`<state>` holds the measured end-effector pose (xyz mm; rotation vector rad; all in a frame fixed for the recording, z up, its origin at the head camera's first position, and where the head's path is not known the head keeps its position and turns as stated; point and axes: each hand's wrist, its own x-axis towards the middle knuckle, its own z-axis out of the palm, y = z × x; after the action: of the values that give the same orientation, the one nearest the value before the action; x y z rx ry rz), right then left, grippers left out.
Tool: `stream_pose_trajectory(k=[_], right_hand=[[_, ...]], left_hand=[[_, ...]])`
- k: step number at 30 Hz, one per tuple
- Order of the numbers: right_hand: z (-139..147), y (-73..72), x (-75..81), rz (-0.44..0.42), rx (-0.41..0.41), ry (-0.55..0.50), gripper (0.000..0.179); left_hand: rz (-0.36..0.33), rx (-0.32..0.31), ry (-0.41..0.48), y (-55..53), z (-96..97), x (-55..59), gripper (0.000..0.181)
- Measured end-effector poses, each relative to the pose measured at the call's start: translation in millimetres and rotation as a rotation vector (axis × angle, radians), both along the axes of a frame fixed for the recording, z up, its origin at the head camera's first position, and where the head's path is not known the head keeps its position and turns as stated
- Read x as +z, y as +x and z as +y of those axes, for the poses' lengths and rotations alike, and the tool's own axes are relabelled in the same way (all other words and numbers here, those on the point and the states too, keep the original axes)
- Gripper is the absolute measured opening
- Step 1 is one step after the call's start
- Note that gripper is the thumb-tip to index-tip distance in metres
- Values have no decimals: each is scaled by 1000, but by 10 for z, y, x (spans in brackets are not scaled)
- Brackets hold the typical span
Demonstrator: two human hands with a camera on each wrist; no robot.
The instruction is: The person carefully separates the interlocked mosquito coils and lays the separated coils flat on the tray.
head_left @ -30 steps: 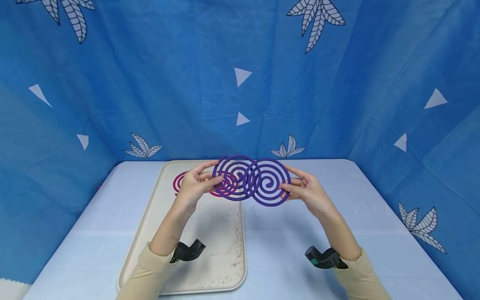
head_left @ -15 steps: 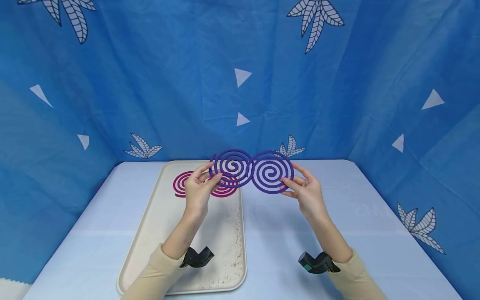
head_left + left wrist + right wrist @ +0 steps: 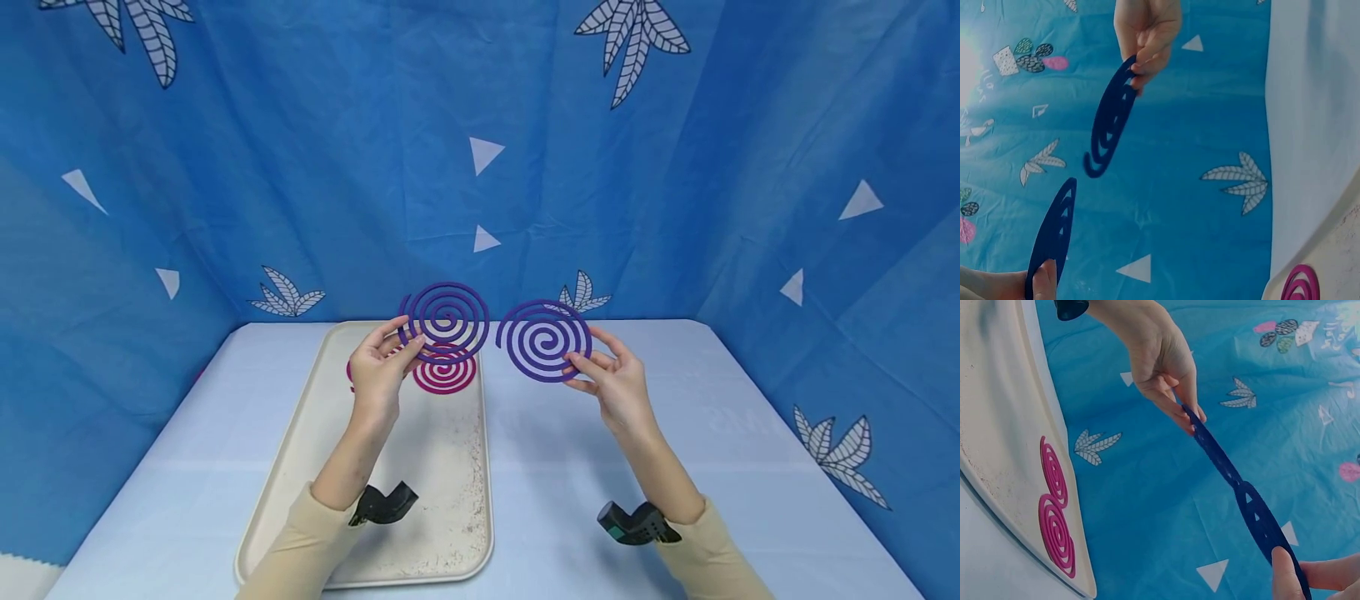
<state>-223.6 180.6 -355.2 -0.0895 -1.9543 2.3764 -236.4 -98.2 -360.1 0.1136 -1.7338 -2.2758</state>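
Note:
My left hand pinches the left edge of a purple mosquito coil between thumb and fingers, well above the tray. A second purple mosquito coil is pinched at its right edge by my right hand. Between the two coils there is a narrow gap in the head view. Seen edge-on in the left wrist view, the left hand's coil and the right hand's coil are thin, tilted discs standing apart. The right wrist view has them overlapping in line of sight.
A cream tray with a worn right side lies on the pale table. Near its far end rest two magenta coils, side by side, one partly behind my left hand in the head view. Blue patterned cloth encloses the back and sides.
The two purple coils overlapped a second ago. They have been drawn apart, the left hand moving left and slightly up with its coil. The right hand rose a little, then stayed nearly still.

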Motion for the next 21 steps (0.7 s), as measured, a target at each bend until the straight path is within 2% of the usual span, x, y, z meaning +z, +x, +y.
stream_pose_trajectory(k=[7,14,17,21], right_hand=[[-26,-18,-16,4,3,13,55],[-47,-41,-48,-6,8,15,54],[-63,-44,-76,-9,22,14,54],[-88,-46,-115,-9,35,17,54]], left_hand=[[-23,-30,-38,-34,-49,0,36],[-69,-20,-102,-77,-118,-9,35],[-107,-26,-129,-60,-176,-89,35],[-171,-32,-158,4,-305,-291,35]])
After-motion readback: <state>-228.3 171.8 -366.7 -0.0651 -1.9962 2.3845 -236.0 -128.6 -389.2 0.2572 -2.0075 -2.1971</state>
